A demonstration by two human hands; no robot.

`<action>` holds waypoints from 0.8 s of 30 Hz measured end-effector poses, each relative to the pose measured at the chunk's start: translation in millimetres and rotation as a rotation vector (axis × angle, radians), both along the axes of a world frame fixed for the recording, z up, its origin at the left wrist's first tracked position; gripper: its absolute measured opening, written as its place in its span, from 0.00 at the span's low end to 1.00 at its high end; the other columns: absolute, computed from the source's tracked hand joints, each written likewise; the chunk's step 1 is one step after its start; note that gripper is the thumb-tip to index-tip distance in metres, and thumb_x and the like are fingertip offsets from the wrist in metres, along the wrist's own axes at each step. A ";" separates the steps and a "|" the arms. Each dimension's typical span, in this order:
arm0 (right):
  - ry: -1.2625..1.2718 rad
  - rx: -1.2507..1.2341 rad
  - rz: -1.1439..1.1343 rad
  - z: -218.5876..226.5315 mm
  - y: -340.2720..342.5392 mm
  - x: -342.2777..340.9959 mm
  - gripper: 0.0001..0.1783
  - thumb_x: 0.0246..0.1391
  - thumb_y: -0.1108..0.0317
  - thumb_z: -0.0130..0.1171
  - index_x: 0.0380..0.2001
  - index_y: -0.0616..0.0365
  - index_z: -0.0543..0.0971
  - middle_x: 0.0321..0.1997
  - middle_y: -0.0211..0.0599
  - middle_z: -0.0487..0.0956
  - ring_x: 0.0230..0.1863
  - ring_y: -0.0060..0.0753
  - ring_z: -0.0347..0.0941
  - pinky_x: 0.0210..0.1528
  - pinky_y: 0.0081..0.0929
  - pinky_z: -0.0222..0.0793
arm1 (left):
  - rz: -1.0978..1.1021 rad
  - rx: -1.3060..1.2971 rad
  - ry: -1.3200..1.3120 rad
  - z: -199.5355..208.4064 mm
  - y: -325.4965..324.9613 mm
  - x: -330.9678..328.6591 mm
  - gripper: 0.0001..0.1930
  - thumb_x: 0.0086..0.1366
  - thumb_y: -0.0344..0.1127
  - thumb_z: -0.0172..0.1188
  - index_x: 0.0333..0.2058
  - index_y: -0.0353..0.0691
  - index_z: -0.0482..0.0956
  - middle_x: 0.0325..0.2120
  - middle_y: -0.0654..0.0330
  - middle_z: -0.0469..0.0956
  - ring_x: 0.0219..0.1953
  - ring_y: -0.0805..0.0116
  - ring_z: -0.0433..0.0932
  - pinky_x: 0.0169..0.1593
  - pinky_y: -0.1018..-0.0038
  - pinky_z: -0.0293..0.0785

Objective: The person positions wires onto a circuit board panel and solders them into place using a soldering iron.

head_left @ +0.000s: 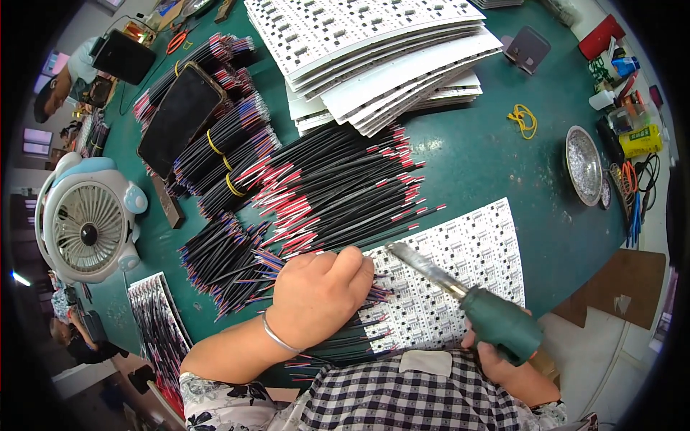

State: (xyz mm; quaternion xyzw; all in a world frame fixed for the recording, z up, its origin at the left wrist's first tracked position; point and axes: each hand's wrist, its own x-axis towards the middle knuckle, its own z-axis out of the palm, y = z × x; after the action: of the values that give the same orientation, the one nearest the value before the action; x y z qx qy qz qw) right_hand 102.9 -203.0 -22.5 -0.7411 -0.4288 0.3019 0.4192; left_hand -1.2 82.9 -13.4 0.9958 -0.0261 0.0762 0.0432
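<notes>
My left hand, with a bracelet at its wrist, is closed round a bundle of thin black wires with blue and red ends. The wire ends poke out on both sides of the fist. Under and beside it lies a white circuit board sheet with rows of small black parts. My right hand grips a soldering iron by its thick green handle. The iron's metal tip points up and left over the sheet, apart from the left hand. More black wires lie across the sheet's left edge.
Piled wires with red and white ends lie ahead, beside banded bundles and a phone. Stacked board sheets stand at the back. A fan is at left, a metal dish at right. Other people sit beyond.
</notes>
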 end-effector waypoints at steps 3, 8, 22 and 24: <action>0.357 -0.096 -0.223 3.7 -7.5 -7.4 0.33 0.58 0.44 0.50 0.54 0.62 0.69 0.33 0.35 0.77 0.29 0.26 0.74 0.35 0.26 0.69 | 0.000 0.008 0.028 2.0 -0.5 0.0 0.07 0.49 0.34 0.57 0.29 0.44 0.77 0.24 0.66 0.64 0.22 0.75 0.70 0.23 0.76 0.67; 0.481 0.062 -0.316 4.0 -4.4 -10.6 0.23 0.56 0.59 0.52 0.49 0.66 0.70 0.35 0.37 0.77 0.29 0.27 0.76 0.34 0.26 0.71 | 0.011 -0.105 0.028 -3.2 3.0 -5.9 0.10 0.49 0.33 0.57 0.33 0.43 0.78 0.24 0.66 0.65 0.22 0.74 0.70 0.24 0.75 0.67; 0.483 0.043 -0.284 7.6 -14.7 -12.1 0.20 0.47 0.81 0.54 0.47 0.69 0.72 0.33 0.40 0.79 0.32 0.27 0.79 0.33 0.22 0.75 | 0.058 -0.072 -0.056 -6.5 -16.3 -16.7 0.15 0.48 0.32 0.58 0.38 0.45 0.78 0.28 0.68 0.72 0.24 0.72 0.68 0.26 0.76 0.63; 0.581 -0.007 -0.374 9.1 -15.7 -15.6 0.20 0.44 0.79 0.57 0.45 0.67 0.74 0.37 0.41 0.79 0.33 0.33 0.79 0.35 0.26 0.74 | 0.079 -0.090 -0.096 -7.2 -17.6 -16.0 0.15 0.45 0.29 0.60 0.35 0.45 0.79 0.29 0.67 0.73 0.23 0.70 0.68 0.25 0.74 0.64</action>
State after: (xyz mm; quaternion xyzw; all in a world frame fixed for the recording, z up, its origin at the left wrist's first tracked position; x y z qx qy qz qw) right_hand 87.4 -218.8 -13.4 -0.6914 -0.1473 0.4198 0.5693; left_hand -17.2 65.4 -20.6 0.9884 0.0144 0.1265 0.0834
